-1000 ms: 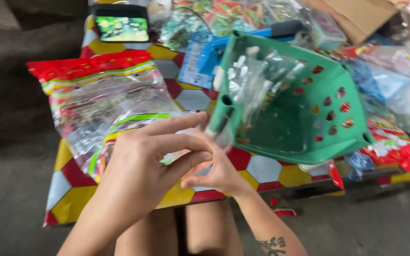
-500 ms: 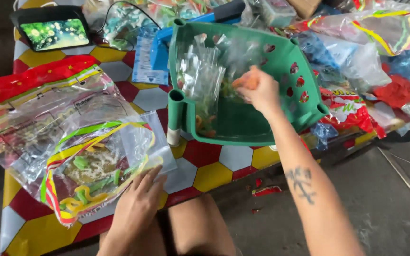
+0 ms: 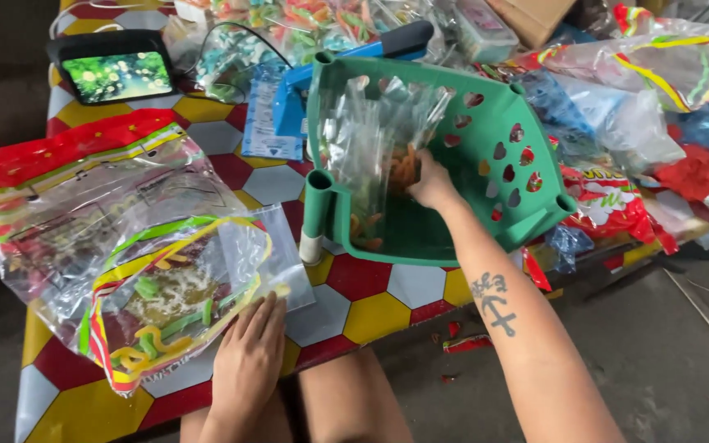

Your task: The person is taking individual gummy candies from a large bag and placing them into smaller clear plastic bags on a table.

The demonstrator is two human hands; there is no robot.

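Right hand (image 3: 432,182) inside green basket (image 3: 527,176) at 1 o'clock, gripping orange candy (image 3: 404,168), left hand (image 3: 249,361) flat and wide on clear bag (image 3: 268,246) at 7 o'clock of worktop (image 3: 379,312).

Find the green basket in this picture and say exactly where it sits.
In the head view, the green basket sits tipped on the patterned table, right of centre, with the right hand inside it and a blue tool just behind.
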